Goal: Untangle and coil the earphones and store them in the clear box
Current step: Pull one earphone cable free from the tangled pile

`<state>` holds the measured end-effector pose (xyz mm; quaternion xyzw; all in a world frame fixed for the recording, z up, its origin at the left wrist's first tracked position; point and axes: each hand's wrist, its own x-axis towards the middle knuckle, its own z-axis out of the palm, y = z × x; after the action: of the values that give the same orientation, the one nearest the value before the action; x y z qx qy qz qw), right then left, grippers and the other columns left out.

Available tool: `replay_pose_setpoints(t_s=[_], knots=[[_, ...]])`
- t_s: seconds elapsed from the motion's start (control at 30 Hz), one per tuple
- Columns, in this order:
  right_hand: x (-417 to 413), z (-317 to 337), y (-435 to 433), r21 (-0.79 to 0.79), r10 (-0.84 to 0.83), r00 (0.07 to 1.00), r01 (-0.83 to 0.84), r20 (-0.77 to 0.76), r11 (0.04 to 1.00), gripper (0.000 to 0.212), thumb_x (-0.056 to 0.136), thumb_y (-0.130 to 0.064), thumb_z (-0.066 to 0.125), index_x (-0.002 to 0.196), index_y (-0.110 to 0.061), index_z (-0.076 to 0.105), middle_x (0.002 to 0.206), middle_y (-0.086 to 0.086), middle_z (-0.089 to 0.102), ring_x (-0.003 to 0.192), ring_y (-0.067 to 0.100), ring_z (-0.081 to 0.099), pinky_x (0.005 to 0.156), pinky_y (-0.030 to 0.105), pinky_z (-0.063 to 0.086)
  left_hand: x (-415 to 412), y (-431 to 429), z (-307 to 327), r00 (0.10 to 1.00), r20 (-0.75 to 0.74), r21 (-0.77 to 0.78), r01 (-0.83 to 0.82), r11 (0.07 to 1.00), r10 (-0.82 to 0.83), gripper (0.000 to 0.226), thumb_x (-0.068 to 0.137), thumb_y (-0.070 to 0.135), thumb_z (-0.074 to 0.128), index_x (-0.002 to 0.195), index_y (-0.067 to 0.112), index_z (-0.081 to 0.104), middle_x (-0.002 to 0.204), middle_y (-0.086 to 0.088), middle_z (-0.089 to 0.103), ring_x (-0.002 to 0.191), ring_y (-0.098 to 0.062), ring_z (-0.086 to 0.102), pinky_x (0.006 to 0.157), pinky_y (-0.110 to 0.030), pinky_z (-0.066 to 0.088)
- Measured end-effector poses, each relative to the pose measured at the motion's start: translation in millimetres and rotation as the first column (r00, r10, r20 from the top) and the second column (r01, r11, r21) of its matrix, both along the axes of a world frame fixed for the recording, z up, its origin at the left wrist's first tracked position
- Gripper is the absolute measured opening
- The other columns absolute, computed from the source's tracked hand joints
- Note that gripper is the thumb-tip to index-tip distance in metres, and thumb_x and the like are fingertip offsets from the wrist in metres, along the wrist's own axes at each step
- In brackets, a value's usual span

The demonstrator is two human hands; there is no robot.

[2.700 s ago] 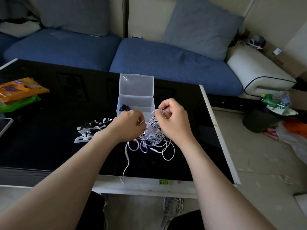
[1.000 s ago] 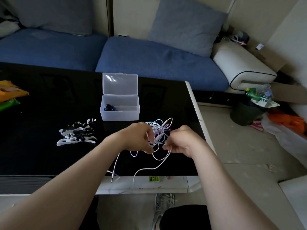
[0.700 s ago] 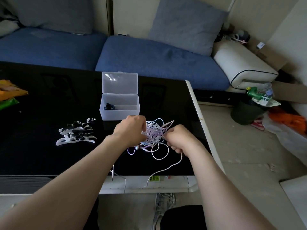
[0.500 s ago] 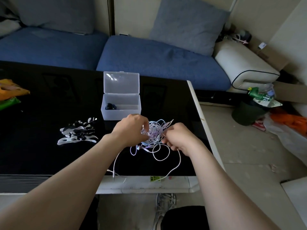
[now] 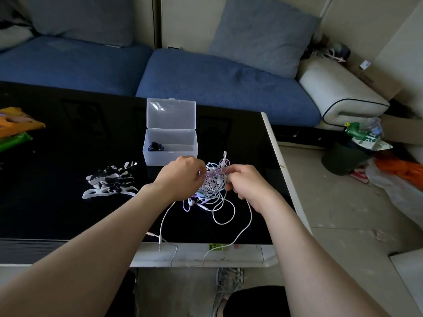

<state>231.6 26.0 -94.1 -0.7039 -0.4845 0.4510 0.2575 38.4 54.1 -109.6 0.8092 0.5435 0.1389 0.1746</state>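
Earphones [image 5: 215,183] are still one tangled bunch of white and pale violet cords. Its lower loops lie on the black table [image 5: 57,213], just in front of the open clear box [image 5: 170,156]. Compared with one second ago, our two hands have come close together again. The right one no longer draws a strand out to the side, and both now work at the top of the knot. We judge that one long cord is partly free but nothing is coiled yet, so the task is in its early part.

From the left, some small black and white pieces [image 5: 109,181] lie well apart from the bunch. Our left hand [image 5: 180,179] grips the left side of the bunch with its fingers curled into the cords. Below it, one cord runs down to a plug [image 5: 159,240] at the front edge. The bunch sits between both hands and touches each. Our right hand [image 5: 248,183] pinches strands on its right side, and a long loose cord falls from there over the table edge.
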Motion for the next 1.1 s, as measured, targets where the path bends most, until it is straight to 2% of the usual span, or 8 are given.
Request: replay_pose_setpoints(t_s=[0.1,0.2,0.3,0.5,0.63,0.8,0.97,1.1], knots=[[-1,3,-2,0.027,0.019,1.0,-0.018,-0.016,0.999,0.017,0.101,-0.023,0.062,0.098,-0.021,0.079,0.071,-0.004,0.065,0.063,0.008,0.051,0.059,0.023,0.035,-3,2,0,0.998,0.035,0.027,-0.057,0.998,0.056,0.015,0.103,0.03,0.059,0.106,0.029,0.074,0.104,0.003,0.073,0.094,-0.028,0.069,0.079,-0.045,0.061],[-1,5,-4,0.102,0.03,0.999,-0.026,-0.045,0.994,0.021,0.098,-0.04,0.074,0.094,-0.02,0.082,0.078,-0.01,0.068,0.073,0.006,0.059,0.068,0.024,0.042,-8,5,4,0.984,0.11,0.057,-0.148,0.987,0.142,0.012,0.102,0.029,0.063,0.098,0.028,0.074,0.095,0.003,0.074,0.092,-0.027,0.069,0.077,-0.046,0.06],[-2,6,-4,0.119,0.074,0.997,-0.069,-0.034,0.99,0.019,0.099,-0.036,0.074,0.096,-0.02,0.082,0.067,-0.016,0.066,0.071,0.006,0.059,0.073,0.023,0.046,-13,7,11,0.947,0.244,0.076,-0.233,0.97,0.208,0.016,0.1,0.027,0.063,0.088,0.026,0.073,0.088,0.008,0.075,0.089,-0.023,0.068,0.077,-0.046,0.06],[-7,5,-2,0.077,0.084,0.989,-0.075,-0.124,0.994,0.014,0.104,-0.017,0.066,0.105,-0.02,0.08,0.065,-0.002,0.064,0.053,0.002,0.054,0.053,0.016,0.042,-16,6,27,0.874,0.419,0.055,-0.296,0.954,0.247,0.013,0.101,0.019,0.06,0.092,0.014,0.068,0.084,0.006,0.073,0.078,-0.015,0.069,0.075,-0.03,0.045],[-11,3,-2,0.0,0.141,0.977,-0.143,-0.163,0.99,0.025,0.106,-0.01,0.056,0.111,-0.022,0.076,0.061,-0.005,0.064,0.053,0.008,0.054,0.055,0.022,0.042,-24,5,25,0.907,0.372,0.048,-0.23,0.972,0.196,0.013,0.104,0.02,0.06,0.099,0.011,0.069,0.092,0.001,0.073,0.087,-0.022,0.068,0.079,-0.031,0.047],[-20,-5,-3,-0.031,0.139,0.975,-0.147,-0.173,0.989,0.027,0.104,-0.001,0.049,0.107,-0.016,0.071,0.08,0.006,0.073,0.073,0.018,0.067,0.063,0.025,0.05,-33,5,13,0.939,0.292,-0.013,-0.188,0.982,0.184,0.021,0.099,0.027,0.071,0.105,0.013,0.057,0.104,-0.004,0.057,0.094,-0.026,0.059,0.079,-0.037,0.044],[-24,-8,2,-0.061,0.066,0.984,-0.077,-0.165,0.995,0.034,0.101,-0.001,0.046,0.111,-0.02,0.073,0.081,0.003,0.071,0.071,0.016,0.066,0.061,0.024,0.05,-36,9,2,0.973,0.087,-0.068,-0.206,0.976,0.212,0.033,0.098,0.039,0.067,0.073,0.017,0.066,0.067,0.003,0.067,0.074,-0.023,0.067,0.068,-0.038,0.057],[-29,-6,6,-0.115,0.046,0.988,-0.064,-0.146,0.991,0.033,0.097,-0.013,0.046,0.115,-0.019,0.073,0.078,0.001,0.066,0.07,0.017,0.064,0.072,0.032,0.05,-39,9,0,0.994,0.081,-0.067,-0.071,0.995,0.077,0.025,0.093,0.022,0.063,0.072,0.035,0.065,0.074,0.013,0.068,0.08,-0.018,0.068,0.073,-0.042,0.06]])
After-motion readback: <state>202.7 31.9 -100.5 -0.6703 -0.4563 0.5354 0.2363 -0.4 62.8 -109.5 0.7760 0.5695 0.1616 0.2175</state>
